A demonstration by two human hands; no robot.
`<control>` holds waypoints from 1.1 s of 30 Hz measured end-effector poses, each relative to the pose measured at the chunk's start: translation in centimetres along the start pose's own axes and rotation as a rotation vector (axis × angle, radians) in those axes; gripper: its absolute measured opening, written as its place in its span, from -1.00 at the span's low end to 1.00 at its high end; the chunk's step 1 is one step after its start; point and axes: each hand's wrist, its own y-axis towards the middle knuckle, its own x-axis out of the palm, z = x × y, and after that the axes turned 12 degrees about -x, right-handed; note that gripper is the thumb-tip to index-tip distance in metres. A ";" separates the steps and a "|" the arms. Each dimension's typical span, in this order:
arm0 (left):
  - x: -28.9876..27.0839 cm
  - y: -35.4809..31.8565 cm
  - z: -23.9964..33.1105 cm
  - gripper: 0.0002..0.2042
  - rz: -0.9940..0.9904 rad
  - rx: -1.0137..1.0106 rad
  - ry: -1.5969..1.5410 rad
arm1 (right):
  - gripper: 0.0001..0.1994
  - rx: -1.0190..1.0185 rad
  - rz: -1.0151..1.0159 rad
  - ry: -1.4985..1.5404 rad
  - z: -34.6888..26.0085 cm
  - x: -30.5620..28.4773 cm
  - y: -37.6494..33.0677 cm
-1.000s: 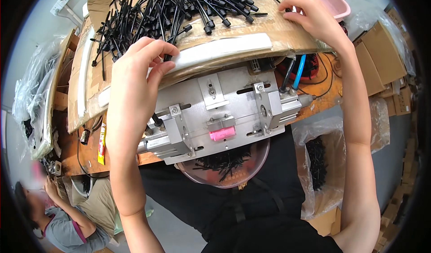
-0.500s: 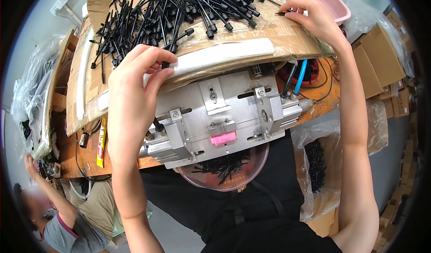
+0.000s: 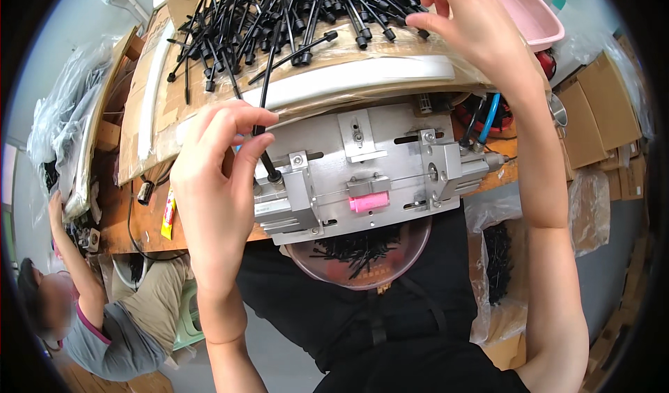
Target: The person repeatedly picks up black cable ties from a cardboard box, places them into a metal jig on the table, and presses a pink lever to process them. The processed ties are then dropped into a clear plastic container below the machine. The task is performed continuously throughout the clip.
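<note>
Left hand (image 3: 219,177): fingers pinched together on one black rod (image 3: 267,118), gripped near its lower part. The rod stands nearly upright, its capped bottom end resting at the left block of the metal fixture (image 3: 362,173).

Right hand (image 3: 474,27): raised at the far right, thumb and fingertips drawn together at the edge of the pile of black rods (image 3: 279,17). Whether a rod is actually clamped between them cannot be told.

Containers and contents:
- Cardboard sheet (image 3: 174,93), lying across the far side of the tabletop (image 3: 146,222), carries the loose pile of rods, heaped and crossing in all directions. A white curved strip (image 3: 362,79) runs along its near edge.
- Clear round bowl (image 3: 359,257), just near of the fixture and partly under it, holds a shallow layer of short black pieces.
- Clear plastic bag (image 3: 498,267), right of the bowl, holds more black pieces.
- Pink basin (image 3: 533,17), far right; contents not visible.

Fixture: grey plates and blocks, a small pink piece (image 3: 368,202) at its near centre, blue and black hoses at its right end.

Another person (image 3: 77,309) sits low at the left, one arm raised to the clear bags there.
</note>
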 end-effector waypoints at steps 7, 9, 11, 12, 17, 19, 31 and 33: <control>2.4 -6.6 1.1 -0.56 0.026 0.096 0.121 | -0.88 -0.191 0.233 -0.233 0.2 0.8 -1.8; 3.8 -10.4 1.3 -0.45 -0.042 0.116 0.225 | -0.85 0.023 0.168 0.131 -1.2 -0.8 -0.5; 6.4 -12.5 1.5 -0.40 -0.102 0.165 0.294 | -0.77 0.129 0.106 0.411 -1.1 -3.5 -0.3; 7.4 -13.1 1.7 -0.39 -0.118 0.174 0.332 | -0.74 0.065 0.145 0.560 0.0 -3.6 -0.7; 9.9 -13.0 1.2 -0.34 -0.199 0.116 0.432 | -0.78 0.228 0.379 0.961 -0.7 -4.8 -1.5; 9.8 -12.7 1.2 -0.33 -0.206 0.128 0.455 | -0.82 0.125 0.450 0.880 -0.5 -4.9 -3.8; 7.0 -0.7 2.6 -0.54 0.062 0.304 0.311 | -0.36 -0.111 0.175 0.685 -11.5 2.9 -19.1; 6.4 4.7 2.6 -0.80 0.234 0.334 0.432 | -0.35 -0.093 0.137 0.713 -12.7 4.2 -19.7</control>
